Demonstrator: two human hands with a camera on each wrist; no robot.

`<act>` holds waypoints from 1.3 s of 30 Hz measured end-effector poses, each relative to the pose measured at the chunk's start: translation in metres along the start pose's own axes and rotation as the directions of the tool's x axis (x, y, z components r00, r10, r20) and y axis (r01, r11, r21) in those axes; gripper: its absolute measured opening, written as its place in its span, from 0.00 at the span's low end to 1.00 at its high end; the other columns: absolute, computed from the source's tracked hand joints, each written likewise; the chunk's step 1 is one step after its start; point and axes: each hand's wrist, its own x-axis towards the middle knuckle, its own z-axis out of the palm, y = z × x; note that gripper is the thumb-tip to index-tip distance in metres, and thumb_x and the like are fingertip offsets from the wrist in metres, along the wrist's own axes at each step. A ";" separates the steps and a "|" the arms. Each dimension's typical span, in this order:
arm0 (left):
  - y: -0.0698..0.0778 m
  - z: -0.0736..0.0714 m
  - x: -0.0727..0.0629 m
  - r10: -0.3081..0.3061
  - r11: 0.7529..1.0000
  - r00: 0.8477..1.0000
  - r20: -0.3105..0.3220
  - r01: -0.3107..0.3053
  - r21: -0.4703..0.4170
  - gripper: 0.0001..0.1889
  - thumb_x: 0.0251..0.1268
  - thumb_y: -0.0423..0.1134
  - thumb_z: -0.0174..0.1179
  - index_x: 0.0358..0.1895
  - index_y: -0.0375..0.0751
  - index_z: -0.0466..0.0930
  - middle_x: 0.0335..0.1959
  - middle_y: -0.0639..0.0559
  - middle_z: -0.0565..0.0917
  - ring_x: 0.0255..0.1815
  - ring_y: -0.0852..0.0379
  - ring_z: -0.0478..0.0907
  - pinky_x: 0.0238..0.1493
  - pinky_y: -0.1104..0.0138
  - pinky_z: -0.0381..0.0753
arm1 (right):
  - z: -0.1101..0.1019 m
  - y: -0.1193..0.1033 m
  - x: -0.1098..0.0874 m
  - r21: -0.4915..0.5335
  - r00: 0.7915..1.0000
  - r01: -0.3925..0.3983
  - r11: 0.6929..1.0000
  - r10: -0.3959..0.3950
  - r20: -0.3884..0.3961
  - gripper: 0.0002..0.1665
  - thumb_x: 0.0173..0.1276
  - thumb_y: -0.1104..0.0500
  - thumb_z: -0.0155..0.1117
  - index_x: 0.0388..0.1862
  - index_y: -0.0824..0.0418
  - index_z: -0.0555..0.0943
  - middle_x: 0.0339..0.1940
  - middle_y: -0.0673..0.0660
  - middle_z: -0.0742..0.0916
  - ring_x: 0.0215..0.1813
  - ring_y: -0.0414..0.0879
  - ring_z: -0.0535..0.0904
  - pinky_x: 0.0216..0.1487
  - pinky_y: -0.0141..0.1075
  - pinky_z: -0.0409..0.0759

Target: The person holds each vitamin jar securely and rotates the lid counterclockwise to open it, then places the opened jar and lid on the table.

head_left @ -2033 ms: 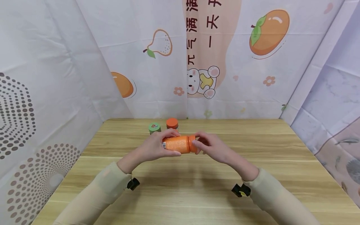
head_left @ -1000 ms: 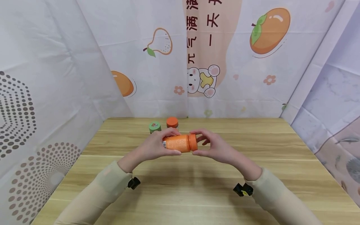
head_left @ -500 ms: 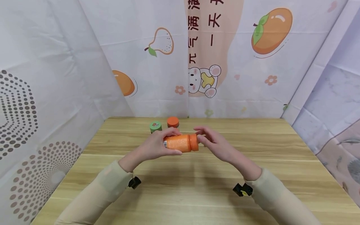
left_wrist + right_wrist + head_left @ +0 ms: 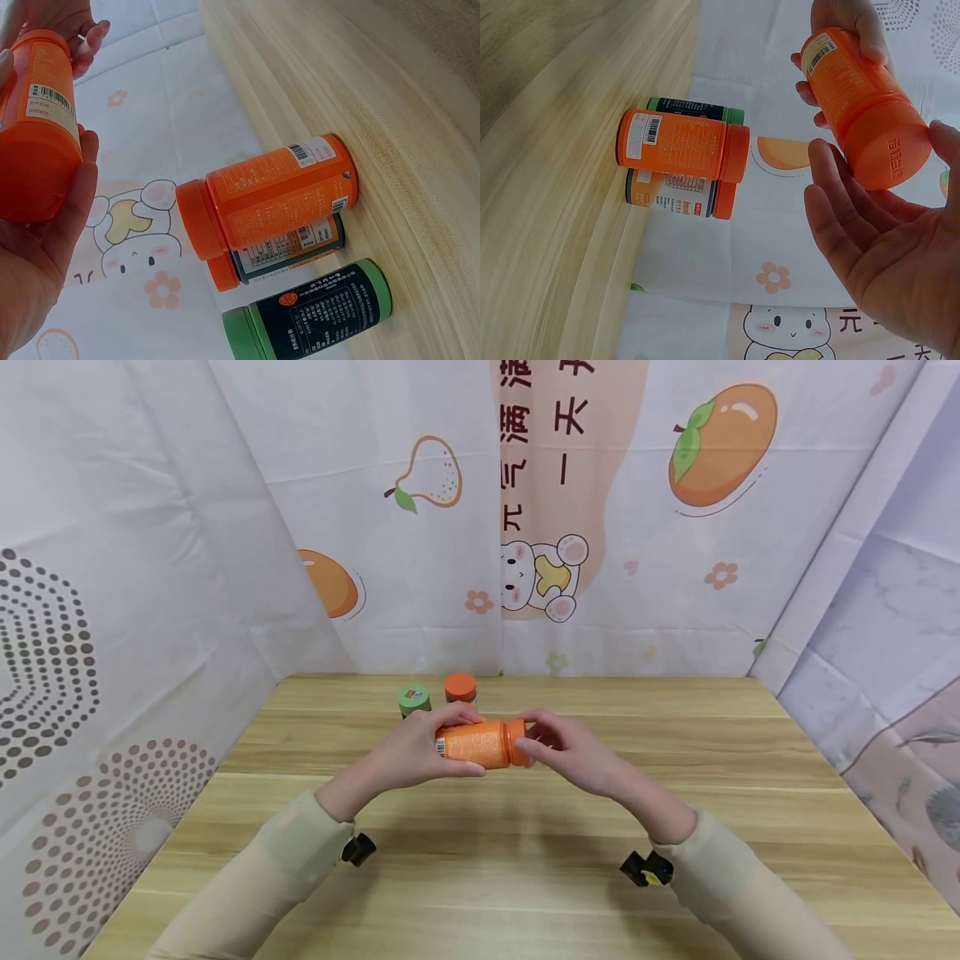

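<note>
My left hand (image 4: 420, 747) grips an orange bottle (image 4: 474, 745) round its body. The bottle lies on its side above the table, its ribbed orange cap (image 4: 517, 743) pointing right. At that cap, my right hand (image 4: 576, 753) pinches the rim between thumb and fingers. In the right wrist view the cap's raised lettering (image 4: 895, 157) faces the right palm, and the cap sits on the bottle. The bottle's base end is partly covered by the left hand in the head view.
Behind the left hand stand a green-lidded dark bottle (image 4: 322, 315), another orange bottle (image 4: 281, 191) and an orange-lidded jar (image 4: 289, 247), close together. The wooden table (image 4: 480, 893) meets a printed cloth (image 4: 420, 577) at its back edge.
My right hand spread round the cap, then its fingers shifted off toward the cap's upper right, and now they are back on its rim. The left hand and bottle have barely moved.
</note>
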 end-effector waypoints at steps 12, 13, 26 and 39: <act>0.001 0.000 -0.001 0.007 1.000 1.000 -0.004 -0.007 -0.005 0.28 0.48 0.51 0.76 0.52 0.52 0.76 0.44 0.56 0.84 0.39 0.56 0.77 0.37 0.62 0.80 | -0.001 -0.003 -0.003 -0.017 0.999 0.048 0.999 -0.048 -0.017 0.27 0.67 0.54 0.68 0.63 0.59 0.74 0.45 0.52 0.83 0.45 0.47 0.79 0.43 0.41 0.81; 0.001 0.000 -0.001 0.007 1.000 1.000 -0.004 -0.007 -0.009 0.28 0.48 0.51 0.76 0.52 0.52 0.76 0.44 0.56 0.84 0.39 0.56 0.77 0.37 0.62 0.80 | -0.001 -0.003 -0.004 -0.021 0.998 0.054 0.998 -0.055 -0.018 0.28 0.66 0.55 0.69 0.63 0.58 0.74 0.46 0.52 0.83 0.45 0.46 0.80 0.43 0.41 0.81; -0.001 -0.001 0.001 0.030 0.999 1.000 -0.009 -0.030 -0.016 0.28 0.48 0.50 0.77 0.52 0.51 0.76 0.43 0.56 0.84 0.39 0.57 0.78 0.37 0.62 0.80 | -0.003 0.000 -0.003 -0.134 0.982 0.172 0.976 -0.181 -0.055 0.35 0.56 0.63 0.76 0.62 0.60 0.74 0.56 0.50 0.81 0.50 0.45 0.80 0.48 0.44 0.77; 0.001 -0.001 0.001 0.015 1.000 1.000 -0.009 -0.015 -0.016 0.27 0.47 0.51 0.77 0.52 0.51 0.77 0.43 0.57 0.84 0.40 0.57 0.77 0.38 0.61 0.80 | -0.004 -0.005 -0.003 0.021 0.996 0.047 0.999 -0.046 -0.074 0.26 0.76 0.52 0.54 0.69 0.58 0.68 0.61 0.57 0.78 0.56 0.50 0.78 0.53 0.48 0.76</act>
